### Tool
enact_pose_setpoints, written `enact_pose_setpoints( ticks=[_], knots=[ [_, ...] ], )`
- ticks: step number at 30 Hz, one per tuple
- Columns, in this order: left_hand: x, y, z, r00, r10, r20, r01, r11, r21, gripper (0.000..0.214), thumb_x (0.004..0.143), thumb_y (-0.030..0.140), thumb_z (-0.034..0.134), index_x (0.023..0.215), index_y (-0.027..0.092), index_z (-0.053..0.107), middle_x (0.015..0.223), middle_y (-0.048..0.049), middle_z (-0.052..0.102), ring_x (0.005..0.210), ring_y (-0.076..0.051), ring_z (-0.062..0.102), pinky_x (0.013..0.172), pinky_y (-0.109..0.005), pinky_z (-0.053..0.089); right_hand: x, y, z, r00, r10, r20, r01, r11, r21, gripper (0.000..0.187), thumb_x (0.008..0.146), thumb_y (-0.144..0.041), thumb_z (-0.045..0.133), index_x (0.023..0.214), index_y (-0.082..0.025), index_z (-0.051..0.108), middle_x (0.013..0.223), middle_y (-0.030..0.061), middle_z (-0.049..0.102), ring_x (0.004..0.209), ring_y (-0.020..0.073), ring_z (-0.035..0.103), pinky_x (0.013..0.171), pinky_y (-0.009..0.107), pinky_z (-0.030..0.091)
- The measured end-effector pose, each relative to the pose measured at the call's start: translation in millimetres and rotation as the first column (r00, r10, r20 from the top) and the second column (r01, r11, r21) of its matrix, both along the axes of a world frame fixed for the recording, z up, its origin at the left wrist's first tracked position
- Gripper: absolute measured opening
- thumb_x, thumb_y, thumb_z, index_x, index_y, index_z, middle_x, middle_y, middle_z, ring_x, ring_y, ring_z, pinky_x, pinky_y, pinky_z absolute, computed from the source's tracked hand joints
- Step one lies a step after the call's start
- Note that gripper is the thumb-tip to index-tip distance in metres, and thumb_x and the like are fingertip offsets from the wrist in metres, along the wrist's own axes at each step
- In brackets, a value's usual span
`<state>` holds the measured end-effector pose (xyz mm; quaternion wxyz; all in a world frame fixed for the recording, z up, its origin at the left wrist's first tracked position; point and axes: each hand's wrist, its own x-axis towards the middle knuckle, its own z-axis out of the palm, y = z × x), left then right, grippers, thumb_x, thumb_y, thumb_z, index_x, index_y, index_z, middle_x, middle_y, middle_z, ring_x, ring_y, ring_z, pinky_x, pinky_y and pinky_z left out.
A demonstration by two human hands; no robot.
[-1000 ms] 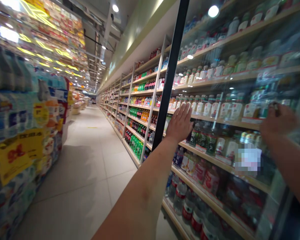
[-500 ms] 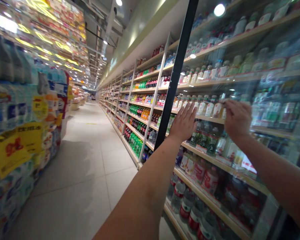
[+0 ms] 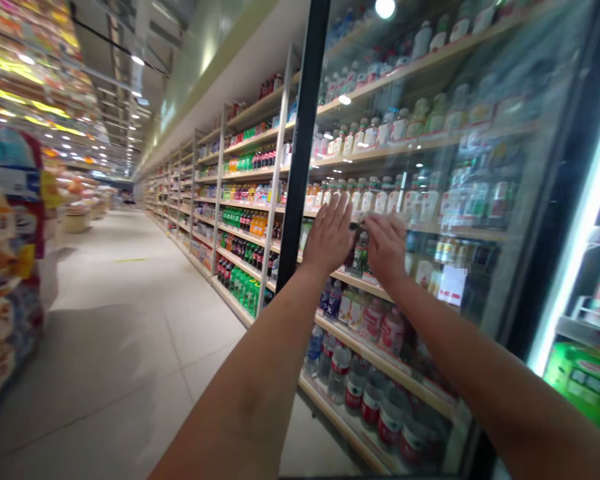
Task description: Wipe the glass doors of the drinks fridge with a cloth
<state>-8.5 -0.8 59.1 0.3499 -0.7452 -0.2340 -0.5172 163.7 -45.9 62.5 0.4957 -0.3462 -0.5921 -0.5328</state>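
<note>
My left hand (image 3: 331,235) lies flat with fingers stretched out against the glass door (image 3: 430,220) of a drinks cooler, close to the door's black edge (image 3: 300,153). My right hand (image 3: 386,247) is right beside it, fingers pinched on a small dark thing (image 3: 356,226) that I cannot make out. Behind the glass stand rows of bottles (image 3: 380,200) on wooden shelves. To the right the cooler's inside is lit, with a green package (image 3: 583,380) on a shelf.
A long aisle of tiled floor (image 3: 130,333) runs ahead on the left. Open shelves of soft drinks (image 3: 245,227) line its right side. Stacked promotional goods (image 3: 10,253) stand at the left edge. Display bins (image 3: 77,217) sit far down the aisle.
My right hand has swept left across the glass from the far right until it sits next to my left hand. The view has shifted right, showing the lit cooler interior.
</note>
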Motion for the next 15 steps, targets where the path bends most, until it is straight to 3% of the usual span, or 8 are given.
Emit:
enact_pose_setpoints(
  ticks=[2, 5, 9, 11, 15],
  knots=[
    [0, 1, -1.6, 1.000, -0.020, 0.004, 0.020, 1.000, -0.013, 0.062, 0.104, 0.030, 0.039, 0.159, 0.005, 0.026, 0.169, -0.0150, 0.019, 0.158, -0.027, 0.009, 0.130, -0.046, 0.014, -1, 0, -14.5, 0.997, 0.034, 0.067, -0.028, 0.995, -0.091, 0.039, 0.100, -0.017, 0.044, 0.129, -0.025, 0.070, 0.128, 0.0066, 0.071, 0.121, 0.0235, 0.058, 0.111, 0.047, 0.047],
    [0, 1, -4.9, 1.000, -0.023, 0.012, 0.023, 0.999, -0.034, 0.060, 0.104, 0.028, 0.038, 0.158, 0.005, 0.027, 0.168, -0.0161, 0.020, 0.157, -0.028, 0.012, 0.129, -0.048, 0.016, 4, -3, -18.5, 0.992, 0.058, 0.112, -0.035, 0.980, -0.198, 0.040, 0.101, -0.017, 0.045, 0.131, -0.027, 0.069, 0.129, 0.0065, 0.070, 0.121, 0.0235, 0.057, 0.113, 0.048, 0.045],
    [0, 0, -7.0, 1.000, 0.003, 0.023, -0.003, 1.000, -0.017, 0.060, 0.104, 0.029, 0.038, 0.158, 0.003, 0.029, 0.167, -0.0163, 0.022, 0.157, -0.028, 0.014, 0.129, -0.048, 0.018, 7, -7, -30.4, 0.997, 0.045, 0.059, -0.038, 0.991, -0.129, 0.040, 0.100, -0.014, 0.045, 0.131, -0.024, 0.069, 0.130, 0.0083, 0.069, 0.124, 0.0237, 0.055, 0.113, 0.047, 0.045],
    [1, 0, -6.9, 1.000, 0.010, 0.026, -0.009, 1.000, -0.008, 0.060, 0.104, 0.029, 0.039, 0.158, 0.003, 0.029, 0.167, -0.0163, 0.023, 0.157, -0.028, 0.016, 0.129, -0.048, 0.019, 11, -9, -37.9, 0.994, 0.047, 0.103, -0.030, 0.987, -0.161, 0.040, 0.099, -0.013, 0.047, 0.131, -0.025, 0.068, 0.130, 0.0077, 0.070, 0.125, 0.0234, 0.055, 0.113, 0.046, 0.045],
    [1, 1, -6.6, 0.999, 0.022, 0.035, -0.022, 1.000, 0.002, 0.060, 0.104, 0.029, 0.040, 0.158, 0.005, 0.030, 0.166, -0.0160, 0.025, 0.156, -0.028, 0.018, 0.128, -0.048, 0.021, 31, -15, -28.9, 0.961, 0.054, 0.271, 0.018, 0.967, -0.254, 0.038, 0.099, -0.014, 0.049, 0.127, -0.027, 0.071, 0.128, 0.0038, 0.071, 0.121, 0.0216, 0.058, 0.110, 0.043, 0.047]
  ],
)
